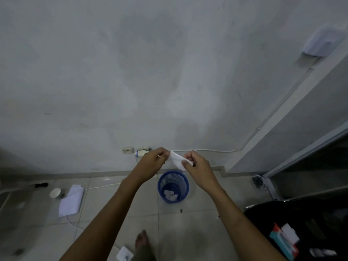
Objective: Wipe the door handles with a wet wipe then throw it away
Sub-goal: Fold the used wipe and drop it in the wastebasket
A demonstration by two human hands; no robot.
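Over on the left of the tiled floor [105,208], a white cup [55,193] and a pale folded sheet [71,200] lie near the foot of the wall [131,72], with a white cable [101,186] trailing past them toward the sockets [136,149] low on that wall; none of it looks to be part of the job. Both arms are stretched out in front of the person. The left hand [151,162] is curled, its fingertips nipping one end of the wet wipe [177,160], and the right hand [197,166] has thumb and forefinger closed on the other end, so the white sheet hangs slack between them. Holding it by two ends like this looks to me like spreading or refolding it, though I can't tell which. It is held in the air just above the blue mesh wastebasket [173,186], which stands near the foot of the wall and already has crumpled white scraps inside, so a simple release should drop it in. No door handle is in sight. At the far right, a wet-wipe pack [284,240] rests on something dark.
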